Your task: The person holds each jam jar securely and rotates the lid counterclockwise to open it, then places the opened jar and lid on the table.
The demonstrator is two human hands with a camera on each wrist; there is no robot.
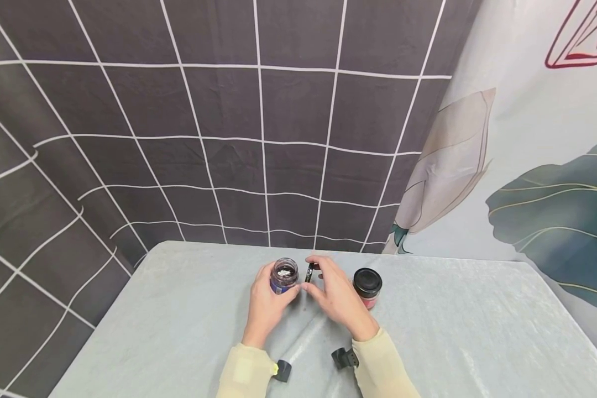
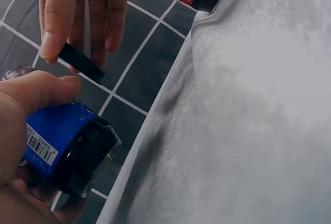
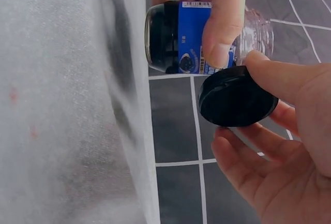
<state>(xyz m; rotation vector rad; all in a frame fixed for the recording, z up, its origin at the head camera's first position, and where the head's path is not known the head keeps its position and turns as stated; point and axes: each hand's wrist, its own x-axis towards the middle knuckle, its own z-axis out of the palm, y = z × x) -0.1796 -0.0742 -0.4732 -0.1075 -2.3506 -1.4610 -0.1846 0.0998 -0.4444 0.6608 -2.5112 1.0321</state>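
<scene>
My left hand [image 1: 268, 301] grips a glass jar [image 1: 279, 288] with a blue label around its side. The mouth of this jar is uncovered, and dark contents with a pale patch show inside. Between the thumb and fingers of my right hand [image 1: 335, 293] is a black lid [image 3: 238, 97], tilted on edge just beside the jar. In the left wrist view the blue label [image 2: 59, 136] carries a barcode, and the left thumb lies across the jar near its neck. The jar's far side is hidden by the palm.
A second jar [image 1: 367, 283] with a black lid and a red label stands right of my right hand. Both rest over a table with a pale grey cloth [image 1: 179, 309]. Behind the far edge hangs a dark cloth with a white grid [image 1: 298, 105].
</scene>
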